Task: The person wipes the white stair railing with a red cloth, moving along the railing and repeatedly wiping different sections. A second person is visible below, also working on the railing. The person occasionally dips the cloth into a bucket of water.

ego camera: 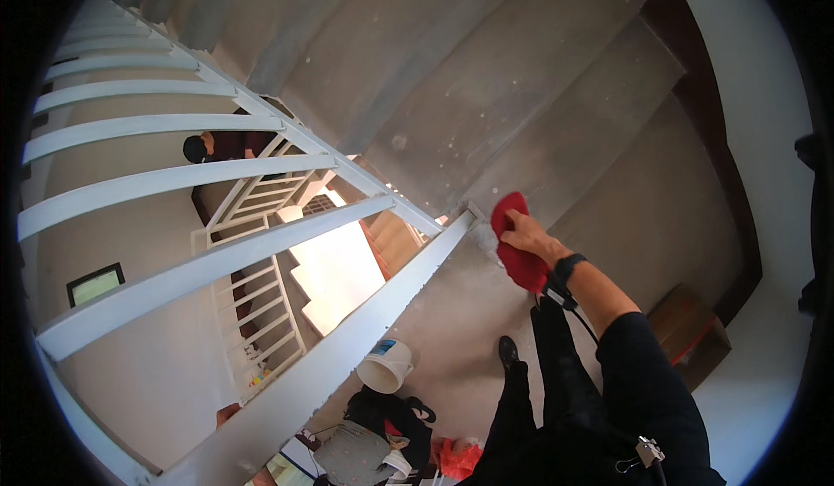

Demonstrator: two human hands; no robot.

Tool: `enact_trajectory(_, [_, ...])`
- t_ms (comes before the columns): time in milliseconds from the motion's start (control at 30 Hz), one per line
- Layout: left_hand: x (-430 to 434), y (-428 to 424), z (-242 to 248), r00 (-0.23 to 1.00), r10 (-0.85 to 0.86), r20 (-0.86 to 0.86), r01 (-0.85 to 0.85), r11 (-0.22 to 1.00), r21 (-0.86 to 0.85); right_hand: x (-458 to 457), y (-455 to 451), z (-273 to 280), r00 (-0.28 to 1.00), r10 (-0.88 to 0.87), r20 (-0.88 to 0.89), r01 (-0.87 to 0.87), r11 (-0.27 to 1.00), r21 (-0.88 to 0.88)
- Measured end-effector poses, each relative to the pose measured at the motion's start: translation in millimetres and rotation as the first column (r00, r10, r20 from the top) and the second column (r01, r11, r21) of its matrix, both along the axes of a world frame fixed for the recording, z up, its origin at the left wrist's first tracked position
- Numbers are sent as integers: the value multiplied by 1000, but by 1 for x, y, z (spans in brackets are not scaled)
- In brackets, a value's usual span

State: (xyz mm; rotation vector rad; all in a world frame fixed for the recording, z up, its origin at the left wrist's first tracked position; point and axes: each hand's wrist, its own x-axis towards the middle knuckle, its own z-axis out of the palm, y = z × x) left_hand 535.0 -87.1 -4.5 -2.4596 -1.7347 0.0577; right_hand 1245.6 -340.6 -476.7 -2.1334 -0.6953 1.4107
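My right hand [526,233] grips a bunched red cloth [523,268] above the foot of the concrete stairs [456,114]. A dark band with a cable circles that wrist. At the lower left, my left hand [228,413] is wrapped around the wide white rail [319,382] of the stair railing. Its fingertips show on the far side, while the rail hides most of the hand. White balusters [195,172] run from this railing towards the left.
Below my feet in the picture stand a white bucket [384,365], a pile of clothes [355,450] and a red plastic bag [459,458]. A cardboard box [684,329] sits by the right wall. Through the balusters, another person [225,145] is on a lower level beside the open stairwell.
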Motion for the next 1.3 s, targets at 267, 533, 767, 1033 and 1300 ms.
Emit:
enact_trajectory(267, [176, -38, 11, 906, -98, 412, 89, 995, 40, -15, 24, 80, 1000, -24, -20, 29, 938, 346])
enact_trajectory(533, [245, -41, 15, 821, -227, 524, 275, 962, -13, -91, 36, 215, 991, 117, 69, -136, 861, 491])
enact_trajectory(767, [232, -30, 5, 757, -245, 606, 233, 967, 100, -210, -45, 260, 891, 435, 132, -413, 654, 633])
enact_trajectory(1033, [220, -123, -31, 444, -599, 666, 531, 775, 343, -300, -68, 285, 843, 304, -443, -83, 888, 451])
enact_trajectory(1300, [156, -334, -178, -77, 703, 707, 557, 618, -555, -362, -63, 337, 806, 564, -182, -378, 726, 575])
